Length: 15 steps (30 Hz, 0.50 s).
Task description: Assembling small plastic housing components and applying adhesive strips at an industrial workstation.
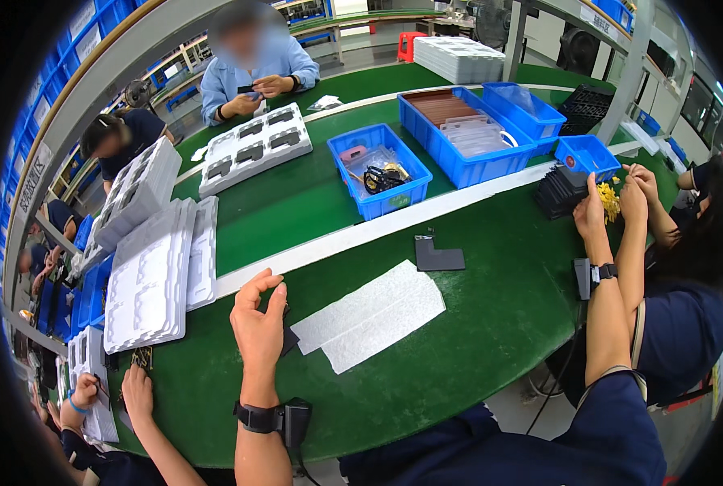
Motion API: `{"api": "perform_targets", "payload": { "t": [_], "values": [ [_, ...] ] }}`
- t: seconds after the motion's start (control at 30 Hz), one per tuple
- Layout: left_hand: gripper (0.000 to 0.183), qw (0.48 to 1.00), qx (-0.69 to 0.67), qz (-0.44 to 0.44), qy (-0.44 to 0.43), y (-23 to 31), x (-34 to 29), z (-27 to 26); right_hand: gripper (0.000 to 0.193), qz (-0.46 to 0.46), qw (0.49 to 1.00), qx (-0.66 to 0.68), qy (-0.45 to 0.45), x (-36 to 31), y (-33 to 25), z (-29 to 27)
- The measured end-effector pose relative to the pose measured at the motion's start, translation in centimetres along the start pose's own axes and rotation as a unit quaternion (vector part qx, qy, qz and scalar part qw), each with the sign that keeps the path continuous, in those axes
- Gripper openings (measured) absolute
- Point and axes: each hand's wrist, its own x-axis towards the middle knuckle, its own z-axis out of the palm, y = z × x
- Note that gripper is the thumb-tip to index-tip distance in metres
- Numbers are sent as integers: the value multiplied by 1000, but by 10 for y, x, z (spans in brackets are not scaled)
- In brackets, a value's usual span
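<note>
My left hand (258, 324) is over the table with fingers curled and thumb close to the forefinger; whatever is between them is hidden. Against its right side shows part of a dark flat piece (289, 341). A white textured sheet (377, 314) lies to the right of that hand. Beyond the sheet is a dark grey L-shaped flat piece (441, 257) with a small tab. Far to the right, my right hand (590, 217) reaches beside a stack of black flat pieces (560, 194), its visible fingers stretched upward. Nothing shows in them.
Blue bins (394, 201) hold assorted parts and clear sheets. White trays (155, 275) are stacked at left. A co-worker's hands (638, 185) are close to my right hand, by yellow pieces (608, 202). Another hand (138, 394) is at lower left; a person works across the table.
</note>
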Motion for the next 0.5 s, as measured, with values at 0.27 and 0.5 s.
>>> {"api": "perform_targets", "payload": {
  "t": [0.27, 0.5],
  "values": [
    [15, 999, -36, 27, -14, 18, -8, 16, 43, 45, 990, 49, -121, -61, -2, 54],
    [13, 998, -39, 25, -35, 15, -12, 21, 38, 45, 989, 43, -132, -134, 24, 122]
  ]
}}
